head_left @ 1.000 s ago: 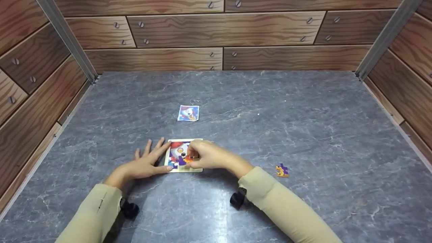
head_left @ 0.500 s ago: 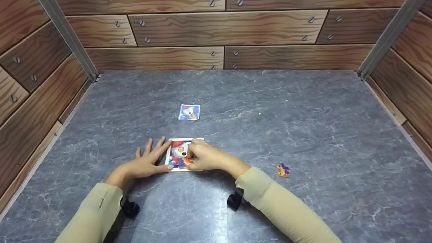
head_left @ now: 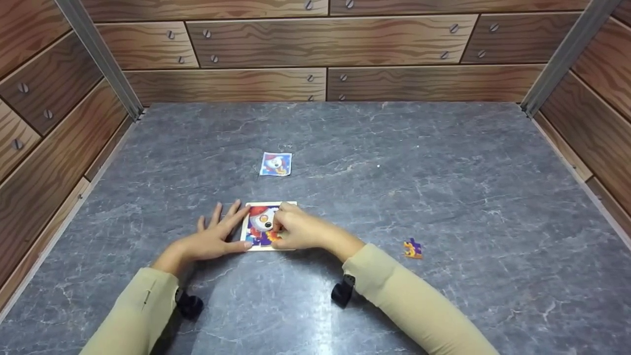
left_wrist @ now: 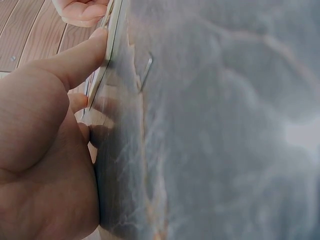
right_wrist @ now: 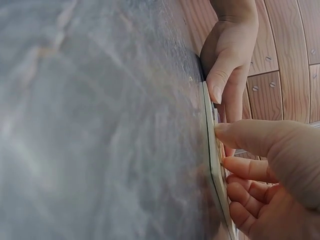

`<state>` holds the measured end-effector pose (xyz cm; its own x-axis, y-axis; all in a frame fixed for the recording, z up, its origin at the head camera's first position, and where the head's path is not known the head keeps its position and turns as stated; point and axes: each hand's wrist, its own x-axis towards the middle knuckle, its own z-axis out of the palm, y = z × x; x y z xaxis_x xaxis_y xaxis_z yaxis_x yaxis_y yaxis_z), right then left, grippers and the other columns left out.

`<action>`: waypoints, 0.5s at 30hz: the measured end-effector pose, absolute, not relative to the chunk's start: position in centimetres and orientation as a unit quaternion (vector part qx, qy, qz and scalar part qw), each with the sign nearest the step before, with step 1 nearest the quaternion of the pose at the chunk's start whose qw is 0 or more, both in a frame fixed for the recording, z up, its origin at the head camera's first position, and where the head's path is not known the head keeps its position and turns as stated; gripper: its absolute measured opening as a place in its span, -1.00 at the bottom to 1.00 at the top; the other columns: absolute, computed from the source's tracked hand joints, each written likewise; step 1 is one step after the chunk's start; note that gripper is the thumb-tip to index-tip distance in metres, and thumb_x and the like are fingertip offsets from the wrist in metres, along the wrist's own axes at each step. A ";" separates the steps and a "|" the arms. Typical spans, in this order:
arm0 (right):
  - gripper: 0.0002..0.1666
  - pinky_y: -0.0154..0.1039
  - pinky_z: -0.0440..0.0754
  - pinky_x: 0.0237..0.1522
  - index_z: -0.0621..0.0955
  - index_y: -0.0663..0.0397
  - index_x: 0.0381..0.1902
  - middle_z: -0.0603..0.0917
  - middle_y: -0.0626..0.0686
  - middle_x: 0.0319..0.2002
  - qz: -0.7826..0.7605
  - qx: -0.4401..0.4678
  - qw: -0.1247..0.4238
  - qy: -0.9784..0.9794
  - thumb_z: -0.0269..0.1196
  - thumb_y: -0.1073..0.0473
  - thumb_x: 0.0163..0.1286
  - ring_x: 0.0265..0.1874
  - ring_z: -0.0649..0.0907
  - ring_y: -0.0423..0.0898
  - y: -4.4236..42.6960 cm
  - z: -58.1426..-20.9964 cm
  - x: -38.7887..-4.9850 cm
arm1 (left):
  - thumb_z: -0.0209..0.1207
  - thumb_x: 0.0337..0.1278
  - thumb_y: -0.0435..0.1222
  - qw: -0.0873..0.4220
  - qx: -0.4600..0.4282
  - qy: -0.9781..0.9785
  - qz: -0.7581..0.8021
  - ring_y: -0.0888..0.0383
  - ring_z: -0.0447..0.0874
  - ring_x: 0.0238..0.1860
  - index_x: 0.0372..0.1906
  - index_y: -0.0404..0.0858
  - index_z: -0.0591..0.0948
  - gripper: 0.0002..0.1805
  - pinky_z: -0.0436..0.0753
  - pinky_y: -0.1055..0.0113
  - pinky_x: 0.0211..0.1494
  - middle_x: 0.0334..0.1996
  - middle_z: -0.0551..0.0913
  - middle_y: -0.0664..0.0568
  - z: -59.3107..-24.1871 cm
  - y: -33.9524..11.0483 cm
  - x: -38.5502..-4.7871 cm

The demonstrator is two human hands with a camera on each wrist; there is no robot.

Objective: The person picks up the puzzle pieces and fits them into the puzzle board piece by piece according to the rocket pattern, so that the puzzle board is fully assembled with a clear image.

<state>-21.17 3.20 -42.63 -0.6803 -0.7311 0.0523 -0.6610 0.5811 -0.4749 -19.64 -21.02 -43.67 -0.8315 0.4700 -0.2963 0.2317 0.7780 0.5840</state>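
A square jigsaw puzzle board (head_left: 261,204) with a pale frame and a cartoon picture in red, white and purple lies on the table. My left hand (head_left: 209,241) is spread flat at its left side, thumb and index finger touching the frame. Over the board's right half, my right hand (head_left: 305,229) has curled fingers and pinches a purple and orange puzzle piece (head_left: 269,238) low in the picture. This hand hides the right part of the board. In the right wrist view, the right thumb (right_wrist: 245,136) and index finger reach the board's surface.
One loose purple and yellow puzzle piece (head_left: 413,248) lies to the right of my right forearm. Beyond the board is a small square picture card (head_left: 276,164). Wood-patterned walls (head_left: 325,44) enclose the grey marbled table (head_left: 443,187) at the back and sides.
The puzzle piece under my right fingers has turned and now lies flatter in the bottom of the picture. My left hand holds its place; the loose piece and card have not moved.
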 end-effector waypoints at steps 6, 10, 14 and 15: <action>-0.67 -0.29 0.43 -0.26 0.57 0.20 -0.38 0.35 -0.04 -0.37 -0.236 -0.392 0.070 0.886 0.40 0.08 0.03 -0.35 0.40 -0.12 3.0 -42.5 -21.0 | 0.07 0.13 0.18 0.213 0.193 0.917 0.275 -0.16 -0.73 0.35 0.49 0.02 -0.12 -0.06 -0.63 -0.26 0.17 0.46 -0.37 -0.08 -43.7 -21.1 -19.6; -0.65 -0.30 0.41 -0.27 0.56 0.18 -0.33 0.38 -0.03 -0.35 -0.242 -0.391 0.077 0.885 0.40 0.07 0.04 -0.34 0.39 -0.13 3.0 -42.6 -21.1 | 0.07 0.13 0.18 0.214 0.196 0.915 0.280 -0.16 -0.73 0.35 0.49 0.02 -0.13 -0.06 -0.64 -0.27 0.16 0.46 -0.38 -0.07 -43.7 -21.1 -19.6; -0.58 -0.30 0.42 -0.21 0.57 0.09 -0.13 0.44 0.03 -0.25 -0.253 -0.400 0.084 0.877 0.40 0.07 0.06 -0.27 0.43 -0.13 3.2 -42.7 -21.2 | 0.06 0.13 0.19 0.218 0.196 0.915 0.279 -0.15 -0.74 0.35 0.49 0.03 -0.14 -0.06 -0.64 -0.26 0.16 0.46 -0.39 -0.06 -43.7 -21.1 -19.6; -0.56 -0.29 0.42 -0.19 0.58 0.05 -0.08 0.44 0.04 -0.23 -0.254 -0.404 0.085 0.874 0.39 0.08 0.07 -0.26 0.43 -0.12 3.3 -42.7 -21.2 | 0.06 0.13 0.19 0.218 0.195 0.915 0.278 -0.15 -0.74 0.35 0.49 0.03 -0.14 -0.06 -0.64 -0.26 0.16 0.46 -0.39 -0.06 -43.7 -21.1 -19.7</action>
<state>-21.21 3.28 -42.70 -0.6588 -0.7501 0.0570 -0.6637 0.5439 -0.5134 -19.67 -21.07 -43.65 -0.8285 0.4787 -0.2907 0.2360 0.7691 0.5939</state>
